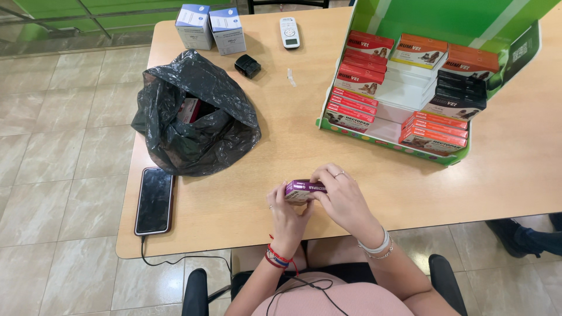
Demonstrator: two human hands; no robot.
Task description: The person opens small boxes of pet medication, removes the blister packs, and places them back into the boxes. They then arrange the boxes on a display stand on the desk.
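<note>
Both of my hands hold a small purple and white box (301,189) just above the near edge of the wooden table (234,199). My left hand (285,213) grips its left end from below. My right hand (339,196) covers its right end, fingers curled over the top. A green display stand (404,82) at the far right holds rows of red, orange and dark boxes on tiered shelves.
A black plastic bag (193,117) with a box inside lies open at the left. A phone (154,200) on a cable rests by the left edge. Two white and blue boxes (211,26), a white remote-like device (289,31) and a small black object (247,65) sit at the back.
</note>
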